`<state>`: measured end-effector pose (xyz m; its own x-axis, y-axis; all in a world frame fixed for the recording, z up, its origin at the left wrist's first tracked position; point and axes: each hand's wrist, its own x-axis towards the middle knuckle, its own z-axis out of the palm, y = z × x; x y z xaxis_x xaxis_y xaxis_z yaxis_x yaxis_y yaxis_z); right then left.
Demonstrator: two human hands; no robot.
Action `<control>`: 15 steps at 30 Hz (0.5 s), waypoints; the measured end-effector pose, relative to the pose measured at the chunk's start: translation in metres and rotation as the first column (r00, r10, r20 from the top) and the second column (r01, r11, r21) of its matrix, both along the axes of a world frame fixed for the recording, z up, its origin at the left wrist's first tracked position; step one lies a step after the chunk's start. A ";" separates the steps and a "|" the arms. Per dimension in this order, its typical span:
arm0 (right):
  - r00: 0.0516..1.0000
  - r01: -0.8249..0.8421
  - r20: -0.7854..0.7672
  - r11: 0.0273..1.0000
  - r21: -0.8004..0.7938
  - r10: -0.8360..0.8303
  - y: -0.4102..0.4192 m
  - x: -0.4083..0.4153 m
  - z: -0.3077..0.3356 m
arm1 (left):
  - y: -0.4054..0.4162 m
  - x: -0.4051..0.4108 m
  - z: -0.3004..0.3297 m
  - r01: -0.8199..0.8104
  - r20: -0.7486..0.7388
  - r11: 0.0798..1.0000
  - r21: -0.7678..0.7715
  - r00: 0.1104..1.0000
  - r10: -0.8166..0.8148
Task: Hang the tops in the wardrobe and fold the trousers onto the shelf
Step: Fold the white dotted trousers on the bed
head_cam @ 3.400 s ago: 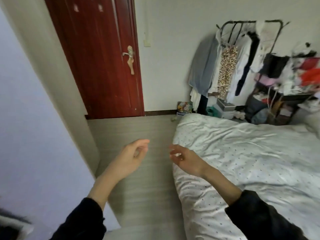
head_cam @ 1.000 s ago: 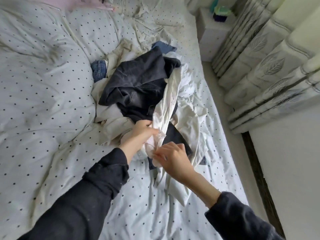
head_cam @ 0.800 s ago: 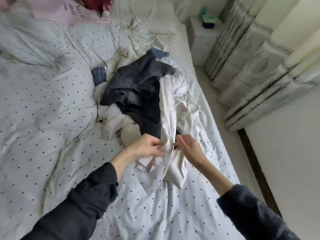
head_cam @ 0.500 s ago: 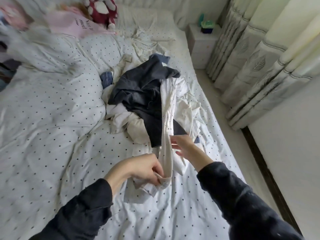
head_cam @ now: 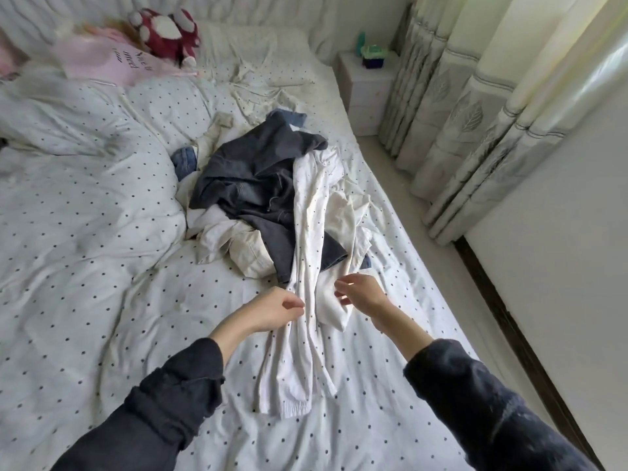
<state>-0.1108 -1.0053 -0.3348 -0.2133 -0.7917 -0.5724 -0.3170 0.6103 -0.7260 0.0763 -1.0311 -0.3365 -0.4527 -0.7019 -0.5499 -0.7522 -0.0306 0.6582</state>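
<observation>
A heap of clothes lies on the bed: a dark grey garment (head_cam: 258,185) on top, cream pieces (head_cam: 238,246) under it, and bits of blue denim (head_cam: 185,159). A long white dotted garment (head_cam: 307,239) stretches from the heap toward me, its ribbed end (head_cam: 289,402) on the sheet. My left hand (head_cam: 272,309) pinches this garment at its left edge. My right hand (head_cam: 362,292) hovers just right of it, fingers loosely spread, and holds nothing I can see.
The bed (head_cam: 102,266) has a white dotted duvet bunched at the left. A pink cushion (head_cam: 102,59) and a red mushroom plush (head_cam: 166,30) lie at its head. A white nightstand (head_cam: 365,86) and patterned curtains (head_cam: 458,113) stand on the right, beside a narrow floor strip.
I turned from the door to the bed and took the white dotted garment from the heap. It has been pulled out longer toward me, and my right hand has let go of it.
</observation>
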 end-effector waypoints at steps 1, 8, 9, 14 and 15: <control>0.999 -0.020 -0.029 1.000 -0.003 0.020 -0.004 -0.001 -0.006 | -0.004 0.000 -0.009 -0.062 0.008 0.998 -0.021 0.998 0.062; 0.946 -0.190 -0.272 0.982 -0.025 0.176 -0.063 0.002 -0.091 | -0.036 -0.021 -0.098 -0.247 0.014 0.922 -0.299 0.965 0.263; 0.925 -0.207 -0.331 0.978 -0.035 0.184 -0.073 0.004 -0.101 | -0.039 -0.024 -0.108 -0.225 0.004 0.913 -0.339 0.970 0.241; 0.842 -0.232 -0.497 0.973 0.019 0.210 -0.116 0.021 -0.134 | -0.033 -0.027 -0.146 0.018 0.009 0.941 -0.338 1.000 -0.016; 0.815 -0.228 -0.543 0.973 0.022 0.203 -0.122 0.024 -0.137 | -0.029 -0.025 -0.147 0.016 -0.015 0.949 -0.315 1.000 -0.022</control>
<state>-0.0863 -1.1268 -0.4722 -0.2989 -0.8744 -0.3824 -0.7843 0.4533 -0.4236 0.0513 -1.0605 -0.4840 -0.4756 -0.8290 -0.2942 -0.7384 0.1944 0.6458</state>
